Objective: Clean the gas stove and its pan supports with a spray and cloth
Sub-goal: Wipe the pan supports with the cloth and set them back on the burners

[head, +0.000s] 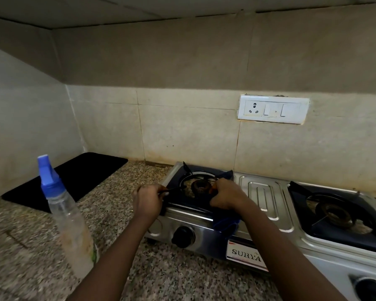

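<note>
both hands grip the black metal pan support [195, 193] on the steel two-burner gas stove [263, 198]: left hand [149, 199] its left edge, right hand [226, 197] its right with the dark blue cloth [226, 223]. clear blue-capped spray bottle [63, 213] stands left on the speckled granite worktop [122, 213].

One head view looks forward and down from close above the counter [122, 253], facing the tiled far wall [182, 127]. The stove [267, 198] sits centre-right and near; both forearms enter from the near edge.
</note>
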